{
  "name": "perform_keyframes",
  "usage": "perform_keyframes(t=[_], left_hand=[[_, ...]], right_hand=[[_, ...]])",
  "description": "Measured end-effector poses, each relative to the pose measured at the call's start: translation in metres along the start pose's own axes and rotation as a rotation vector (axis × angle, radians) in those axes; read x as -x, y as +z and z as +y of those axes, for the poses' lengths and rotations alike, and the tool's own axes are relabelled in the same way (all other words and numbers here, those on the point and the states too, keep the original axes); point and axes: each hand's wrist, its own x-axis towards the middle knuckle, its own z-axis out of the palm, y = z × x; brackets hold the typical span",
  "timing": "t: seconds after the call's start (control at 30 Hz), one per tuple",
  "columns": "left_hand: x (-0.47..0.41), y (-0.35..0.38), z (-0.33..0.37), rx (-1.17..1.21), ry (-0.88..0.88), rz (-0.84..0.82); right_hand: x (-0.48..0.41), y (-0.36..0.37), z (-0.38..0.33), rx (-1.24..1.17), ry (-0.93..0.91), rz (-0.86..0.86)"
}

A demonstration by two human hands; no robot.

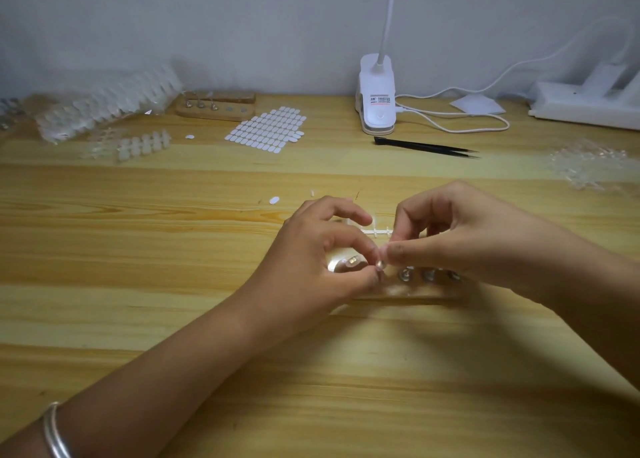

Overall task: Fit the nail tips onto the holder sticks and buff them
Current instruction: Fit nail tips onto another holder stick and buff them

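Both my hands meet over the near block, pinching one nail tip between them.

At far left the packs of spare tips (104,104) lie by the wall, and the far block (214,111) beside them carries a few sticks, its other sockets bare. My left hand (325,260) pinches thumb to forefinger on the small clear nail tip (381,265), just above the near block (415,294). My right hand (450,235) pinches the same piece from the other side, its other fingers curled. Whether the tip is already seated on a stick is too blurred to tell. Right of it, three holder sticks (404,275) stand in the near block, and I cannot tell whether they bear tips. I judge the tip featherlight, thin, springy and slick, apt to flick away. I would hold it by its side edges and press gently.
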Motion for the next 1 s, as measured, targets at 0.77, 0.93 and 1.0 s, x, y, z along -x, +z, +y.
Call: perform_keyframes(t=[0.77, 0.93, 1.0], left_hand=[[0.008, 0.0, 0.003, -0.495, 0.074, 0.05], [0.007, 0.001, 0.007, -0.586, 0.098, 0.043], [0.007, 0.0, 0.008, -0.59, 0.091, 0.028]], right_hand=[[-0.058, -0.017, 0.003, 0.488, -0.124, 0.104], [-0.053, -0.018, 0.008, 0.417, -0.165, 0.147], [-0.049, -0.017, 0.008, 0.389, -0.203, 0.136]])
